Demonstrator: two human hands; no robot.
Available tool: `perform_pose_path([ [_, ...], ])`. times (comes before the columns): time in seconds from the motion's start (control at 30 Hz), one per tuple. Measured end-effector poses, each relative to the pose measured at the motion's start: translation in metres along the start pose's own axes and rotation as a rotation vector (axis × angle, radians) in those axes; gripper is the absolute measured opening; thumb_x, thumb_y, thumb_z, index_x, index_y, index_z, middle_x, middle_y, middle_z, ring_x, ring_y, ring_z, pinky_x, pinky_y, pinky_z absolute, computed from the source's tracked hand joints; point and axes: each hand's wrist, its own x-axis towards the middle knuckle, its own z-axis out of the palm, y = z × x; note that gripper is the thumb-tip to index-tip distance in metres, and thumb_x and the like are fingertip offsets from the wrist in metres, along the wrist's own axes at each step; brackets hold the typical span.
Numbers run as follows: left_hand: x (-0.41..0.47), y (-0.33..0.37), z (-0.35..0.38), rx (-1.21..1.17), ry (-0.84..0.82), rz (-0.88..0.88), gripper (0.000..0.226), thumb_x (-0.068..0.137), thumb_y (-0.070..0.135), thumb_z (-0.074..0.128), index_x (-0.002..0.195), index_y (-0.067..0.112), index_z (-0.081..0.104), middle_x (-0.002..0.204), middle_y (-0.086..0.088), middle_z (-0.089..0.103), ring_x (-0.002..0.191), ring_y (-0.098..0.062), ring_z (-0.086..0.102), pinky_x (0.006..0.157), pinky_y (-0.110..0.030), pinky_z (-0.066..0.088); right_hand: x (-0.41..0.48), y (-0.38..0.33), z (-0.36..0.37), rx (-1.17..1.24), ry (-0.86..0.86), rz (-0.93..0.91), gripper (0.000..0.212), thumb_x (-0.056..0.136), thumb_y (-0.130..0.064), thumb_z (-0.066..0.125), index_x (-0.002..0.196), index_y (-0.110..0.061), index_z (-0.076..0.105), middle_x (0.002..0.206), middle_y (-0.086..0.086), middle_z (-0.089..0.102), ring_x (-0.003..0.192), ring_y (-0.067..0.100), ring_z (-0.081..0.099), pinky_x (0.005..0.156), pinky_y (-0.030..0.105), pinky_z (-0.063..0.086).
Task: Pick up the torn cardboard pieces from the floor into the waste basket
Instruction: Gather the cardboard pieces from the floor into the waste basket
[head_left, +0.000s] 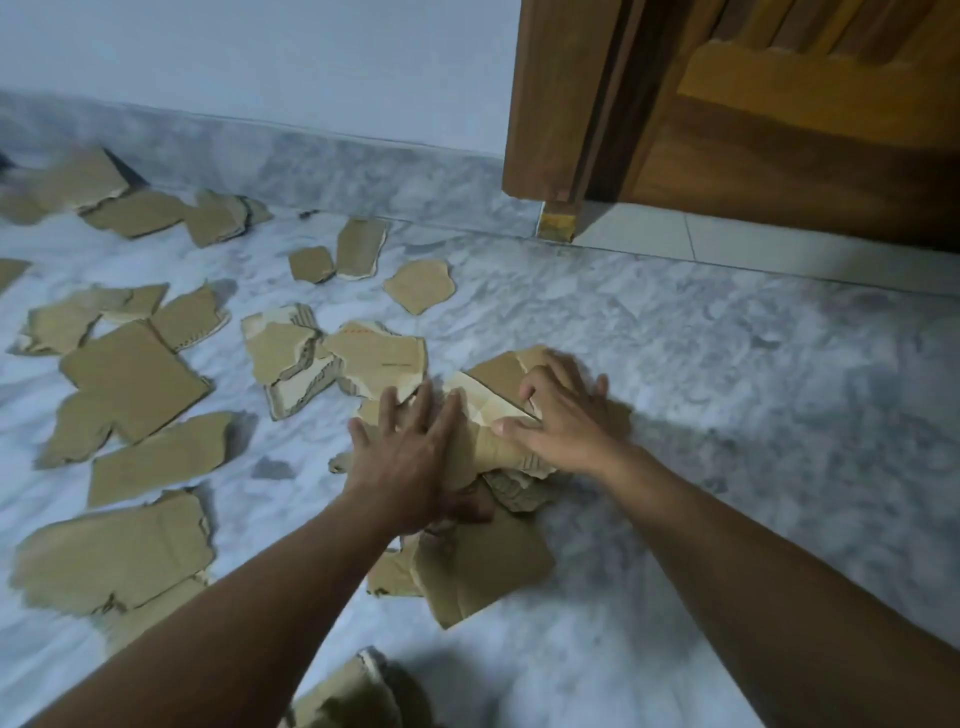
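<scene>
Left hand (410, 457), grip wide and flat, presses a heap of torn cardboard pieces (483, 566) on the marble floor (727, 415) while right hand (566, 423) bends fingers over its far side, hold unclear, likely bunching them for one lift; waste basket unseen.

Dim, cool, flat indoor light, no glare. Soft shadows fall on the floor (727, 364) right of the right hand (566, 421) and below the left hand (410, 457). Cardboard (130, 379) far left of the hands smears with motion blur. Past the hands, skirting (311, 156) and door frame (561, 104) bow from wide-angle distortion.
</scene>
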Motion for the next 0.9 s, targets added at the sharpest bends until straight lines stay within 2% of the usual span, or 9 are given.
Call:
perform_pose_path([
  [0.13,-0.027,0.010,0.016,-0.047,-0.017,0.068,0.124,0.065,0.097,0.033,0.156,0.032,-0.020,0.165,0.002,-0.025,0.151,-0.038,-0.022,0.116,-0.071,0.002,-0.035,-0.002,-0.011,0.015,-0.117,0.031,0.072,0.092,-0.054,0.060,0.152,-0.040,0.024,0.167,-0.010,0.013,0.156,0.016,0.004,0.123,0.058,-0.004],
  [0.23,-0.049,0.013,0.019,-0.055,-0.121,0.108,0.139,0.049,0.102,0.027,0.154,0.030,-0.027,0.160,-0.001,-0.036,0.146,-0.040,-0.032,0.113,-0.074,-0.006,-0.069,-0.008,-0.010,0.090,-0.217,0.125,0.079,0.086,-0.077,0.048,0.154,-0.046,0.022,0.169,-0.017,-0.005,0.156,0.013,-0.010,0.122,0.056,-0.009],
  [0.33,-0.076,0.019,0.032,0.053,-0.164,0.161,0.141,0.065,0.089,0.058,0.150,0.026,-0.035,0.154,-0.008,-0.045,0.141,-0.046,-0.036,0.109,-0.079,-0.005,-0.092,-0.007,-0.004,-0.020,-0.278,0.101,0.117,0.060,-0.095,0.056,0.155,-0.041,0.016,0.169,-0.012,-0.010,0.156,0.018,-0.014,0.122,0.058,-0.005],
  [0.4,-0.086,0.024,0.043,0.131,-0.056,0.179,0.130,0.078,0.071,0.064,0.151,0.024,-0.033,0.159,-0.012,-0.039,0.145,-0.050,-0.028,0.110,-0.078,0.004,-0.097,-0.002,0.006,-0.115,-0.255,0.069,0.129,0.047,-0.097,0.059,0.153,-0.036,0.017,0.169,-0.005,-0.008,0.156,0.022,-0.014,0.123,0.057,-0.002],
  [0.5,-0.094,0.027,0.043,0.065,0.015,0.179,0.128,0.081,0.057,0.071,0.153,0.025,-0.029,0.161,-0.011,-0.034,0.152,-0.042,-0.011,0.117,-0.069,0.012,-0.105,-0.003,0.009,-0.082,-0.153,0.014,0.113,0.059,-0.080,0.074,0.149,-0.031,0.025,0.163,0.002,0.014,0.154,0.026,0.007,0.121,0.049,0.008],
  [0.6,-0.109,0.024,0.045,0.031,0.129,0.097,0.138,0.070,0.080,0.066,0.152,0.027,-0.031,0.163,-0.009,-0.029,0.153,-0.038,-0.001,0.120,-0.057,0.012,-0.119,0.006,-0.001,-0.052,-0.136,-0.001,0.126,0.067,-0.068,0.081,0.160,-0.033,0.004,0.169,0.001,0.010,0.154,0.027,0.013,0.119,0.043,0.020],
  [0.7,-0.130,0.024,0.056,-0.135,0.066,-0.185,0.157,0.040,0.102,0.049,0.151,0.028,-0.033,0.161,-0.015,-0.032,0.147,-0.048,-0.022,0.113,-0.070,-0.006,-0.135,0.021,-0.002,-0.119,-0.161,0.257,0.145,0.051,-0.097,0.063,0.156,-0.043,-0.021,0.168,-0.003,-0.024,0.155,0.033,-0.019,0.120,0.065,-0.001],
  [0.8,-0.133,0.037,0.065,-0.089,0.063,-0.257,0.152,0.043,0.104,0.045,0.158,0.025,-0.016,0.166,-0.016,-0.011,0.150,-0.046,-0.004,0.116,-0.064,0.014,-0.144,0.014,0.010,-0.115,-0.201,0.286,0.140,0.056,-0.100,0.053,0.158,-0.038,-0.018,0.166,0.000,-0.028,0.151,0.037,-0.026,0.117,0.070,-0.006],
  [0.9,-0.125,0.057,0.064,-0.123,0.165,-0.241,0.144,0.048,0.096,0.058,0.158,0.022,0.003,0.157,-0.015,0.017,0.136,-0.041,0.027,0.104,-0.051,0.036,-0.151,-0.007,0.012,-0.031,-0.166,0.216,0.133,0.068,-0.081,0.069,0.160,-0.032,-0.013,0.170,0.001,-0.008,0.156,0.038,-0.002,0.120,0.061,0.016],
])
